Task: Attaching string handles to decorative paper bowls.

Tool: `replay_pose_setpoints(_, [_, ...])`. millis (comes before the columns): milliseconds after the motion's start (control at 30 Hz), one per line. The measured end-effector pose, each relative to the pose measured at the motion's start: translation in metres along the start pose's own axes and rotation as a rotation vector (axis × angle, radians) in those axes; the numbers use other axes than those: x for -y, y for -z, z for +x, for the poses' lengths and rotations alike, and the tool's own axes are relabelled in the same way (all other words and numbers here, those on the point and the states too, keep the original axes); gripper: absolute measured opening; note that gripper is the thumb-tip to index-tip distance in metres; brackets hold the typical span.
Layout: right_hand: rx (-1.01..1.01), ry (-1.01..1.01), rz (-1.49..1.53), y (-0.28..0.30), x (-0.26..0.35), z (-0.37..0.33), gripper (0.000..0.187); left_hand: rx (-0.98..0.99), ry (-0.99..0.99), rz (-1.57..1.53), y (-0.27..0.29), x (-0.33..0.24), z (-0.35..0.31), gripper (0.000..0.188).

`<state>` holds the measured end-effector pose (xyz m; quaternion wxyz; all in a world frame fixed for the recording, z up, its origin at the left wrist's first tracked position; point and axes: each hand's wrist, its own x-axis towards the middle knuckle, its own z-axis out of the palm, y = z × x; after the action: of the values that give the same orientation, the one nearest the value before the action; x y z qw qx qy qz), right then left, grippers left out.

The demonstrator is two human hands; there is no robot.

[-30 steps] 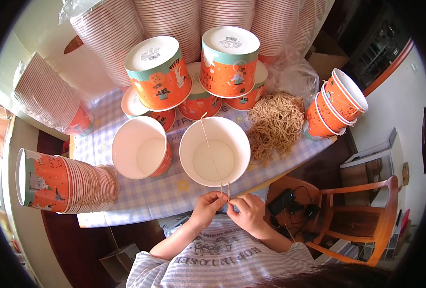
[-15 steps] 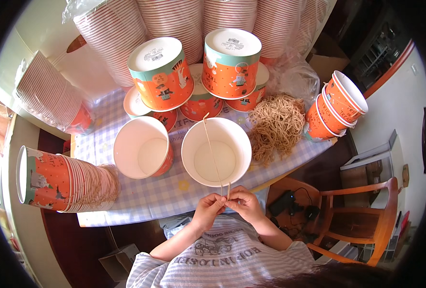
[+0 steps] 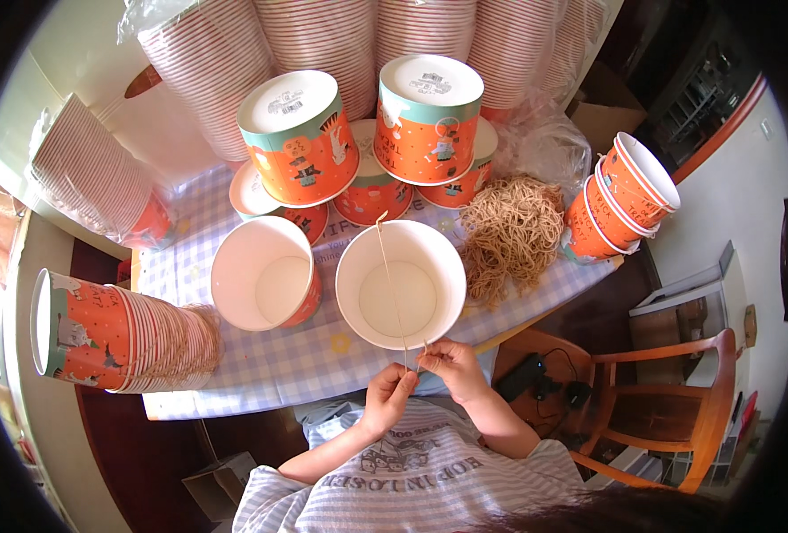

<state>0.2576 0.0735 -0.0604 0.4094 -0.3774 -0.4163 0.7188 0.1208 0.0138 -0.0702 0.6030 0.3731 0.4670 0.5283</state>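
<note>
A white-lined paper bucket (image 3: 445, 284) stands upright at the table's near edge, its mouth facing me. A thin tan string (image 3: 390, 269) is fixed at the far rim and runs taut across the opening to my side. My left hand (image 3: 387, 398) is closed in a pinch on this string, just below the near rim. Close beside it, my right hand (image 3: 456, 369) pinches a short tan string end at the near rim of the bucket, its fingertips touching or almost touching the edge. Whether that end passes through the rim is hidden by the fingers.
A second open bucket (image 3: 234, 275) stands to the left. Upturned orange buckets (image 3: 309, 169) are piled behind. A tangled heap of tan strings (image 3: 514, 231) and nested buckets (image 3: 596, 218) lie right; a nested stack (image 3: 158, 342) lies left. A wooden chair (image 3: 660, 355) stands at right.
My hands have moved apart. The right has risen to the near rim with the short string end, while the left has drawn slightly down and left along the long string.
</note>
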Motion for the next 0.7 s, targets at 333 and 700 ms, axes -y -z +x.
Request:
replay_pose_setpoints(333, [0.019,0.013,0.057,0.002,0.015,0.012,0.011,0.042,-0.501,0.469,0.007,-0.025,-0.008,0.01])
replay_pose_setpoints(700, [0.097,-0.217,0.29,-0.001,0.022,0.014,0.012,0.392,-0.227,-0.341,0.016,-0.021,0.003,0.017])
